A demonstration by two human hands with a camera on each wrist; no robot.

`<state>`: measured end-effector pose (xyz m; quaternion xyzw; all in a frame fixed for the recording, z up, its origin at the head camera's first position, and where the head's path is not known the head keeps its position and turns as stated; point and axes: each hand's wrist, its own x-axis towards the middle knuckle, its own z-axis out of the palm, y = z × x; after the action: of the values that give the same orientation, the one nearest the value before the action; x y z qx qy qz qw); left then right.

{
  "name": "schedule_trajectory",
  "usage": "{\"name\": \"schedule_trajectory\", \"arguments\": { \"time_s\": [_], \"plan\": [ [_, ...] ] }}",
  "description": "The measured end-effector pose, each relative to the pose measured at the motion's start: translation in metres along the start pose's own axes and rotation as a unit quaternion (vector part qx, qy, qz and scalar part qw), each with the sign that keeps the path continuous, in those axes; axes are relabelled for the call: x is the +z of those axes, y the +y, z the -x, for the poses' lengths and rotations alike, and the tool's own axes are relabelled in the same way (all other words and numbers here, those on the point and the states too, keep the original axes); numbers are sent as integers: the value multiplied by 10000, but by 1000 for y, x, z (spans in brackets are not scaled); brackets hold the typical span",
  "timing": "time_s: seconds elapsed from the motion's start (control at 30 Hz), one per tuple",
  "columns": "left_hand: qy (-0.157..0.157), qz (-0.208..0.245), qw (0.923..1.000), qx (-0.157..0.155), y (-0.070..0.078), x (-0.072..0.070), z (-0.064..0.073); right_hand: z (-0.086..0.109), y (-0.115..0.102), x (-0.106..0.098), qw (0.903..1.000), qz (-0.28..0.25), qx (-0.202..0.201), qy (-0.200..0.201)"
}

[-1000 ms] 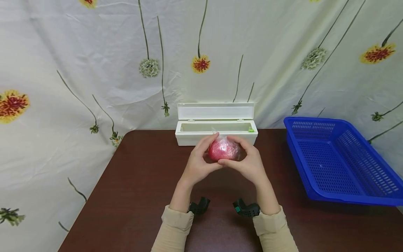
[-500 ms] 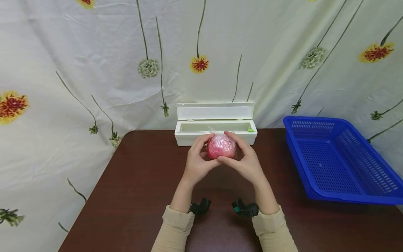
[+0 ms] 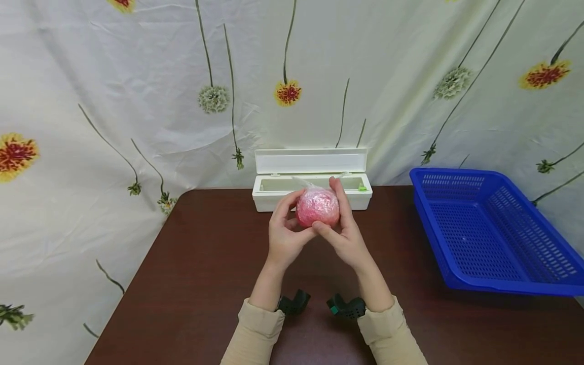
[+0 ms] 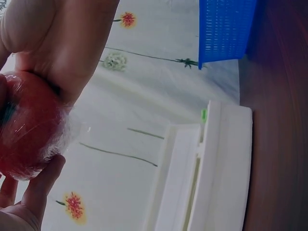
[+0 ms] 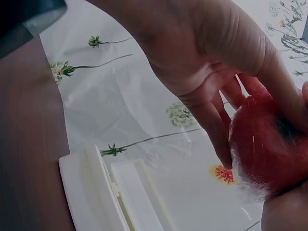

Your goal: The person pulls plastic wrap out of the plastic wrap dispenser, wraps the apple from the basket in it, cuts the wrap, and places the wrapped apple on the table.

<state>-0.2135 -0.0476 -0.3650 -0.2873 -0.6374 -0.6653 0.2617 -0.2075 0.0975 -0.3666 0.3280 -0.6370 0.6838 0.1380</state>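
A red apple (image 3: pixel 318 208) wrapped in clear cling film is held up between both hands above the table. My left hand (image 3: pixel 284 241) grips its left side, fingers curled behind and thumb underneath. The right hand (image 3: pixel 349 241) holds it from the right, its fingers fairly straight along the side and its thumb on the lower front. Loose film sticks up at the top of the apple. In the left wrist view, crinkled film bunches at one side of the apple (image 4: pixel 29 127). A dark spot marks the apple (image 5: pixel 262 144) in the right wrist view, partly covered by fingers.
Behind the hands, a long white cling film box (image 3: pixel 264 202) stands with its lid (image 3: pixel 310 160) raised and a small green piece (image 3: pixel 362 188) at its right. A blue plastic basket (image 3: pixel 479 286) sits on the right of the brown table (image 3: pixel 205 263). Flowered cloth (image 3: pixel 173 76) hangs behind.
The apple has turned between the hands and moved slightly up and left. The right hand has shifted left, its fingers straightening upward. The loose film shows more at the top.
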Motion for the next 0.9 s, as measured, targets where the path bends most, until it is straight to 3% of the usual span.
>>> {"name": "schedule_trajectory", "arguments": {
  "time_s": [0.17,0.47,0.77,0.9],
  "plan": [
    [211,165,9996,94,13,3,-2,1,0,5,9994,-357,-21,-43],
    [341,295,9990,69,-5,0,0,-1,-1,7,9987,-399,274,-136],
    [171,335,9991,-213,-3,-2,-2,-2,-6,0,9979,-106,627,-115],
    [-67,286,9989,-362,6,-2,-3,-2,-9,-5,9953,105,959,33]
  ]
}}
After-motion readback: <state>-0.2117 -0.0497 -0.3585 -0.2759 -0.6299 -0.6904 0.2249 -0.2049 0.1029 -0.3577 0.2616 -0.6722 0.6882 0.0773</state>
